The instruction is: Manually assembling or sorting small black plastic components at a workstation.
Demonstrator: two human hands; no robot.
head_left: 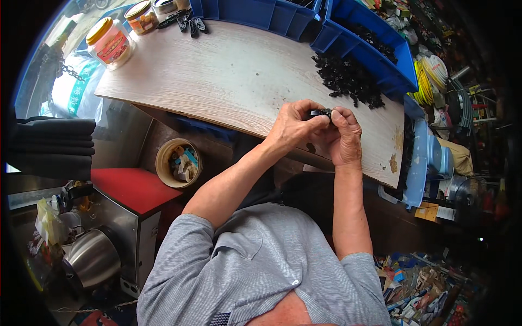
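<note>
As the left hand (290, 126) and right hand (346, 140) pinch a black part (319, 113), clutter (427, 290) flanks the chipped, pale table (206, 70).

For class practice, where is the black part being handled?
Right of centre in the head view, the black part is between the left hand and right hand, near the table.
</note>
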